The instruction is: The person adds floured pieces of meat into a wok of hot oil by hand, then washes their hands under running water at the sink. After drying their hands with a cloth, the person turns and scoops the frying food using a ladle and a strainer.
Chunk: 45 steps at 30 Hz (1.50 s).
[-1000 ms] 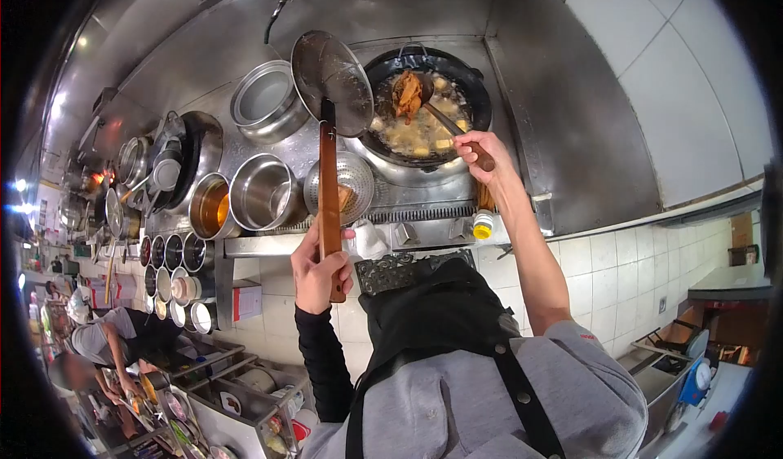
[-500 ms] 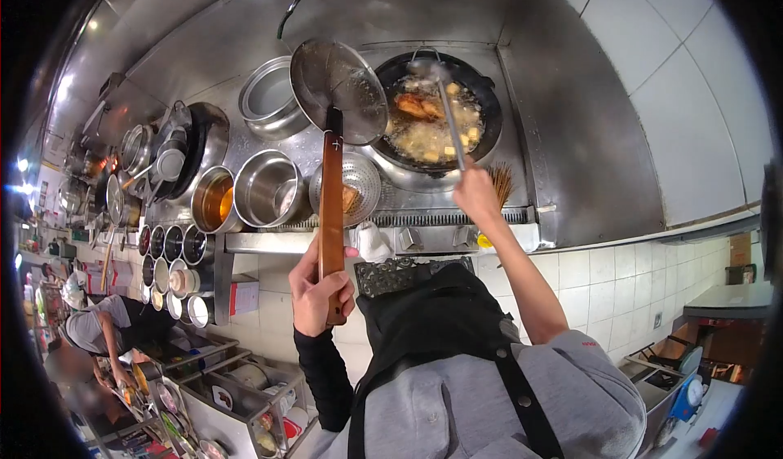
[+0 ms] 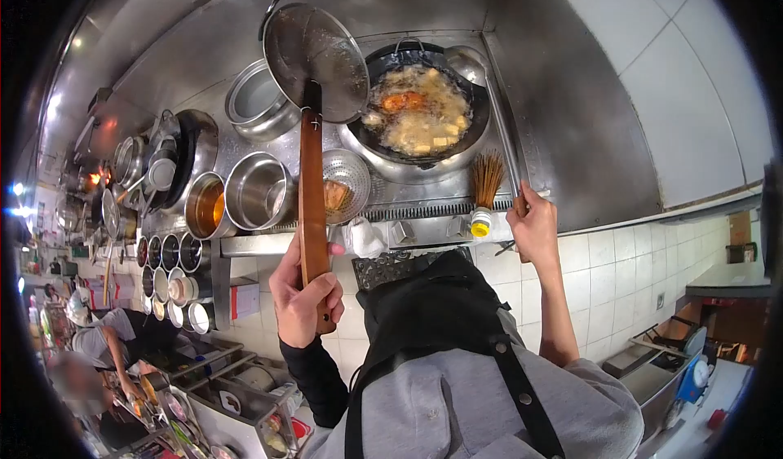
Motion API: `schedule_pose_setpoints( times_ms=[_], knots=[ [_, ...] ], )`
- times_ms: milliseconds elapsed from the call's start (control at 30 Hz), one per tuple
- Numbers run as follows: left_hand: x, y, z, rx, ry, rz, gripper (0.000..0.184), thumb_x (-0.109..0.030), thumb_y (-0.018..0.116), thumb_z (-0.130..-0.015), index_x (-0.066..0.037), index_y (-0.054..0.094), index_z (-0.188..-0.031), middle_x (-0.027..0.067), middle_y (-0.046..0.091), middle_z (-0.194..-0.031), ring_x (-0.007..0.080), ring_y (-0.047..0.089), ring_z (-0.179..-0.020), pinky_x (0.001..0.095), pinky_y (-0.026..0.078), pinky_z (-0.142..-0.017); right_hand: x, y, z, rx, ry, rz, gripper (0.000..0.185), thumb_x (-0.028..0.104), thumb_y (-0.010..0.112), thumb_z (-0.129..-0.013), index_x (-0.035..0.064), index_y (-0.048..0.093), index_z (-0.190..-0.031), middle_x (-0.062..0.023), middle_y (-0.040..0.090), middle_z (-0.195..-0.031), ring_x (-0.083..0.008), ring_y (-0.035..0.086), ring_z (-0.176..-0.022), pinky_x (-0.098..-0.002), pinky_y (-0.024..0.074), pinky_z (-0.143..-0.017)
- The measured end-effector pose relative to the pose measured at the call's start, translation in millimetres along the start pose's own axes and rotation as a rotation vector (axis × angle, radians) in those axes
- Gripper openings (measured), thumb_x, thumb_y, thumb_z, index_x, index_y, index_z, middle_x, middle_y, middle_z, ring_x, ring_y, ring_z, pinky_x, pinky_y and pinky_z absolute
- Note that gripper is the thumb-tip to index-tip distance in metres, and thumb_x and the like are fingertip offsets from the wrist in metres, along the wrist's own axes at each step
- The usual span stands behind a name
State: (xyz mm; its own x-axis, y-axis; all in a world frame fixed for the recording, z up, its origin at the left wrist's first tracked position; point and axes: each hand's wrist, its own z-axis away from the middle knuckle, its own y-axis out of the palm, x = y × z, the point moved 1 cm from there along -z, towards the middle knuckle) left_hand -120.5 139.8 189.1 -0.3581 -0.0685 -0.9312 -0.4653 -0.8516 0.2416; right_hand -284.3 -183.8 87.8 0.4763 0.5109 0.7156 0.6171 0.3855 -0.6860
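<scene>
My left hand (image 3: 303,296) is wrapped round the wooden handle of a large mesh skimmer (image 3: 285,47), whose round head is raised left of the wok. With my right hand (image 3: 534,224) I grip a long-handled ladle (image 3: 466,63); its bowl is at the wok's upper right rim. In the black wok (image 3: 479,112), pale cubes (image 3: 440,141) and a reddish-brown fried piece (image 3: 404,101) sit in bubbling oil. A perforated strainer (image 3: 355,180) below the skimmer holds a browned piece (image 3: 335,195). A bamboo brush (image 3: 488,180) stands near my right hand.
Steel pots (image 3: 259,188) and an orange liquid pot (image 3: 204,205) line the stove's left side. Several seasoning tins (image 3: 190,249) sit lower left. A white cloth (image 3: 364,237) lies on the front edge. Another person (image 3: 110,337) works at far left. A tiled wall (image 3: 693,92) rises at right.
My right hand has moved right and toward me, bringing the ladle out of the oil to the wok's right rim. My left hand still holds the skimmer, slightly further left in view.
</scene>
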Motion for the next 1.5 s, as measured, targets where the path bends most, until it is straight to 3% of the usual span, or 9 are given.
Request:
schedule_pose_setpoints(
  times_ms=[200,600,900,967,1100,1200,1300,1433,1500],
  knots=[
    [12.8,5.3,-9.5,0.074,-0.054,-0.055,0.074,0.011,0.050,-0.081,0.000,0.040,-0.154,0.0142,0.063,-0.115,0.0108,0.049,-0.050,0.0253,0.042,-0.038,8.6,-16.7,9.1,0.127,0.147,-0.009,0.054,-0.001,0.062,-0.078,-0.0155,0.058,-0.130,-0.0312,0.067,-0.084,-0.0369,0.070,-0.072,-0.0414,0.0543,-0.071],
    [37.6,1.1,-25.5,0.187,-0.146,-0.196,0.077,0.013,0.049,-0.080,-0.001,0.039,-0.155,0.0160,0.064,-0.114,0.0098,0.052,-0.053,0.0251,0.043,-0.041,7.1,-34.1,16.6,0.177,0.135,0.040,0.055,-0.002,0.060,-0.077,-0.0143,0.057,-0.131,-0.0323,0.065,-0.086,-0.0437,0.069,-0.077,-0.0445,0.0526,-0.073],
    [34.7,8.2,-33.3,0.191,-0.155,-0.192,0.078,0.012,0.048,-0.080,-0.003,0.040,-0.156,0.0165,0.065,-0.114,0.0094,0.050,-0.051,0.0246,0.042,-0.040,1.7,-97.6,18.4,0.421,-0.189,0.409,0.053,-0.005,0.058,-0.076,-0.0096,0.062,-0.129,-0.0296,0.070,-0.098,-0.0448,0.069,-0.089,-0.0496,0.0552,-0.082],
    [32.9,8.4,-34.2,0.184,-0.146,-0.193,0.078,0.012,0.048,-0.080,-0.003,0.040,-0.156,0.0162,0.065,-0.114,0.0094,0.050,-0.051,0.0244,0.042,-0.040,-13.4,-91.1,16.7,0.448,-0.332,0.581,0.055,-0.004,0.058,-0.076,-0.0084,0.060,-0.131,-0.0280,0.071,-0.100,-0.0432,0.070,-0.090,-0.0497,0.0561,-0.084],
    [30.7,8.2,-32.8,0.165,-0.121,-0.204,0.078,0.012,0.047,-0.079,-0.003,0.041,-0.155,0.0158,0.065,-0.115,0.0095,0.050,-0.051,0.0244,0.042,-0.039,-28.2,-29.1,14.8,0.439,-0.222,0.633,0.060,-0.004,0.057,-0.074,-0.0062,0.058,-0.134,-0.0256,0.070,-0.108,-0.0431,0.070,-0.090,-0.0499,0.0570,-0.088],
    [33.2,3.7,-27.2,0.138,-0.113,-0.197,0.077,0.011,0.048,-0.079,-0.003,0.042,-0.155,0.0160,0.065,-0.115,0.0098,0.051,-0.051,0.0247,0.042,-0.040,-49.4,5.4,11.7,0.394,-0.178,0.537,0.061,-0.002,0.059,-0.075,-0.0065,0.057,-0.135,-0.0263,0.069,-0.111,-0.0437,0.069,-0.092,-0.0505,0.0567,-0.088],
    [31.6,2.7,-23.2,0.116,-0.108,-0.239,0.076,0.011,0.049,-0.079,-0.003,0.043,-0.154,0.0158,0.065,-0.115,0.0101,0.052,-0.051,0.0249,0.042,-0.040,-60.2,31.7,7.5,0.326,-0.214,0.480,0.058,-0.003,0.060,-0.075,-0.0101,0.057,-0.132,-0.0263,0.069,-0.101,-0.0412,0.071,-0.091,-0.0485,0.0588,-0.081],
    [33.6,-2.3,-21.5,0.088,-0.109,-0.211,0.076,0.010,0.050,-0.079,-0.002,0.043,-0.154,0.0152,0.066,-0.114,0.0103,0.052,-0.051,0.0250,0.042,-0.040,-76.1,68.0,0.6,0.282,-0.174,0.323,0.062,-0.002,0.060,-0.073,-0.0119,0.054,-0.134,-0.0297,0.068,-0.104,-0.0441,0.070,-0.092,-0.0493,0.0578,-0.083],
    [35.2,-4.7,-20.8,0.079,-0.103,-0.201,0.076,0.010,0.050,-0.079,-0.002,0.043,-0.154,0.0148,0.066,-0.114,0.0103,0.052,-0.051,0.0250,0.042,-0.040,-66.6,78.0,-3.0,0.255,-0.092,0.168,0.055,0.000,0.062,-0.076,-0.0137,0.057,-0.129,-0.0295,0.069,-0.093,-0.0448,0.069,-0.086,-0.0463,0.0584,-0.080]
  ],
)
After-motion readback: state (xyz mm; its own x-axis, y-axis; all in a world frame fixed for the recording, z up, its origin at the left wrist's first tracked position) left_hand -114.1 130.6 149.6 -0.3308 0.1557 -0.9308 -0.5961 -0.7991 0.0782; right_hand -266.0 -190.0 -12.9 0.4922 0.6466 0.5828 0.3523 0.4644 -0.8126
